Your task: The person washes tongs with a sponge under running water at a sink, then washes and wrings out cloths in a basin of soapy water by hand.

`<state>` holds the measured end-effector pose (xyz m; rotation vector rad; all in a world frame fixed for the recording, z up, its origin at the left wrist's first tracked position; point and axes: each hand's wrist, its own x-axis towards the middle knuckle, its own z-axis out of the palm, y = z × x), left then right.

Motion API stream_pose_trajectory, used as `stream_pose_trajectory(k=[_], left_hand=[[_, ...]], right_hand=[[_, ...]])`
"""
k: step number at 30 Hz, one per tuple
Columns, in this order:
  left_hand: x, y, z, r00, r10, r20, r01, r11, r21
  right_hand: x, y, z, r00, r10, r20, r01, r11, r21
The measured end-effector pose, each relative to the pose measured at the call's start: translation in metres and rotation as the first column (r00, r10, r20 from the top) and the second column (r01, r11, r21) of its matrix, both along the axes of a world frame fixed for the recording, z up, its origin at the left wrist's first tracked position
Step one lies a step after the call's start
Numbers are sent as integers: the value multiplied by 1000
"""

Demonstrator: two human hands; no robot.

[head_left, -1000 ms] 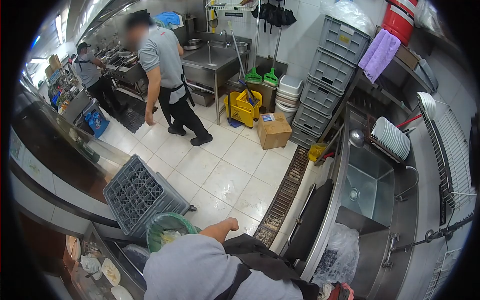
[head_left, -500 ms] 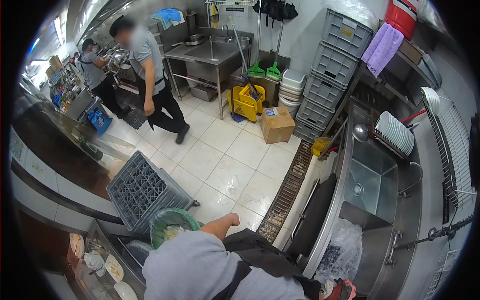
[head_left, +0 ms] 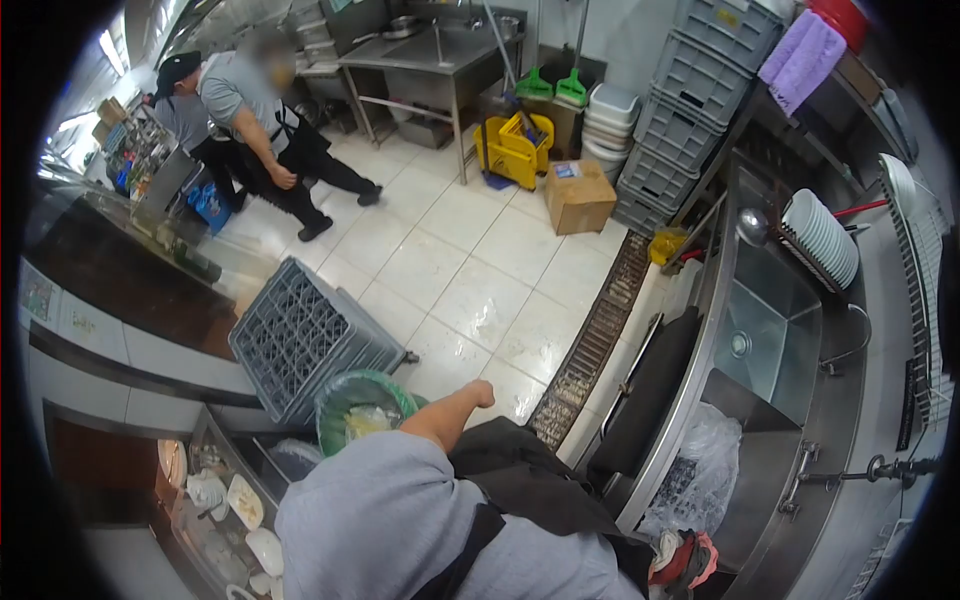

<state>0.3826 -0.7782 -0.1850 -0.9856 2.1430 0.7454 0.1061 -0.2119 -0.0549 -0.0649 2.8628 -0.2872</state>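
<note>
My left hand [head_left: 483, 392] is at the end of a bent forearm, in front of my body and over the tiled floor. Its fingers look curled closed. The palm side is turned away, so I cannot see whether anything is in it. Nearest to it, on the left, stands a bin with a green liner [head_left: 368, 385], with pale waste inside. Beyond the bin is a stack of grey glass racks [head_left: 318, 340] on a wheeled base. My right hand is out of view, hidden below my grey sleeve and dark apron [head_left: 520, 465].
A steel sink [head_left: 765, 345] runs along the right, with crumpled clear plastic [head_left: 700, 465] in the near part. White plates [head_left: 820, 240] stand in a rack. Ahead are a cardboard box [head_left: 580, 197], a yellow mop bucket [head_left: 513, 150] and a floor drain [head_left: 597, 335]. Two people stand back left.
My view has shifted, so the room sits lower and further right in the picture. The nearer person has stepped left toward the other. My left hand stays in front, still closed.
</note>
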Motion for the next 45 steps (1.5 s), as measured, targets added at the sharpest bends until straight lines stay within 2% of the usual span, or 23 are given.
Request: stream_pose_trajectory(k=[3, 4, 6, 9, 12, 13, 14, 15, 19, 21, 23, 24, 25, 26, 27, 30, 32, 35, 36, 39, 41, 43, 45], left_hand=[[16, 7, -4, 996, 80, -31, -79, 997, 16], [22, 6, -5, 996, 76, -52, -76, 997, -3], [42, 1, -2, 992, 113, -57, -116, 993, -37], [82, -5, 2, 967, 247, -54, -250, 966, -59], [124, -7, 7, 934, 354, -47, -357, 925, -130], [137, -2, 15, 927, 372, 39, -366, 924, -113], [150, 5, 22, 914, 386, 127, -377, 922, -94], [164, 10, 24, 906, 404, 124, -393, 913, -105], [186, 61, 47, 843, 524, 121, -512, 850, -121], [184, 82, 67, 830, 547, 109, -528, 834, -161], [182, 101, 77, 761, 640, 108, -636, 768, -67], [185, 107, 80, 754, 648, 110, -642, 762, -84], [187, 117, 80, 705, 708, 28, -703, 704, -104], [187, 123, 81, 649, 758, -59, -759, 641, -116], [190, 126, 84, 641, 765, -59, -765, 632, -124], [203, 139, 102, 659, 740, -133, -752, 642, -150], [209, 148, 114, 553, 833, 14, -832, 553, -47], [218, 172, 122, 429, 903, 29, -898, 430, -94], [240, 178, 91, 615, 788, -18, -784, 609, -120], [268, 193, 38, 729, 682, 56, -666, 726, -169], [276, 195, 8, 751, 657, 71, -642, 751, -154], [256, 174, 25, 765, 639, 81, -631, 769, -105], [229, 146, 34, 752, 653, 84, -651, 757, -54]], right_hand=[[0, -12, 21, 997, 40, -72, -37, 998, 52], [-8, -7, 16, 965, 50, -259, -46, 999, 23], [-29, -9, 9, 903, 82, -422, -102, 994, -24], [-67, -24, 8, 691, 310, -654, -267, 949, 168], [-98, -53, 19, 358, 453, -817, -302, 884, 357], [-106, -74, 21, 347, 451, -822, -318, 881, 350], [-105, -119, 38, 637, 231, -736, -433, 896, -94], [-102, -164, 53, 874, 89, -478, -368, 765, -529], [-76, -270, 60, 912, 329, -246, -382, 461, -801], [-45, -315, 74, 851, 524, -43, -369, 537, -759], [-33, -332, 25, 689, 715, -123, -598, 464, -653], [-17, -338, 29, 657, 754, 7, -629, 552, -547], [-18, -334, -34, 571, 818, -71, -726, 463, -509], [-4, -330, -26, 533, 844, 61, -760, 509, -404], [-3, -320, -65, 467, 880, 82, -816, 465, -344], [7, -307, -105, 431, 881, 193, -809, 472, -350], [13, -298, -111, 484, 851, 206, -760, 525, -383], [6, -293, -110, 485, 852, 199, -776, 524, -352], [2, -294, -107, 489, 852, 186, -785, 523, -331], [-16, -298, -90, 569, 808, 153, -760, 588, -279], [-34, -299, -87, 599, 790, 133, -731, 607, -312], [-40, -303, -80, 624, 773, 112, -707, 620, -341], [-39, -308, -45, 744, 633, 213, -503, 741, -444]])
